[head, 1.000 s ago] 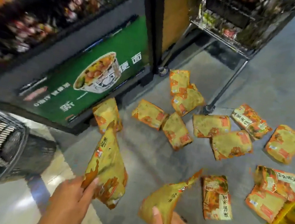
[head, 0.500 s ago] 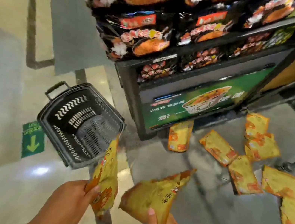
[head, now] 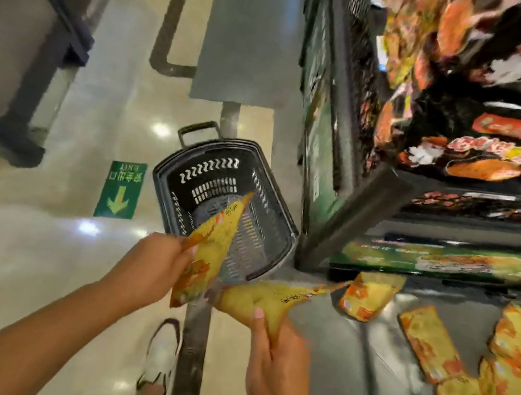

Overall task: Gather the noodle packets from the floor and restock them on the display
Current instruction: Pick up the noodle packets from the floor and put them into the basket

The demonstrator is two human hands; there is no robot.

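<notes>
Pinching one packet [head: 207,254] in my left hand [head: 152,269] and another [head: 265,299] in my right hand [head: 271,363], I hold both above the basket [head: 282,222], where I should release them squarely inside.

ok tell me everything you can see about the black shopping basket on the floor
The black shopping basket looks like moulded plastic, with slotted, perforated walls and a mesh-like bottom. A loop handle sticks out at its far end. It sits open side up on the shiny pale floor, close by the corner of the display rack; whether they touch is unclear. What shows of the inside looks empty. The noodle packet held in the left hand overlaps its near rim in this view, hiding part of it.
</notes>
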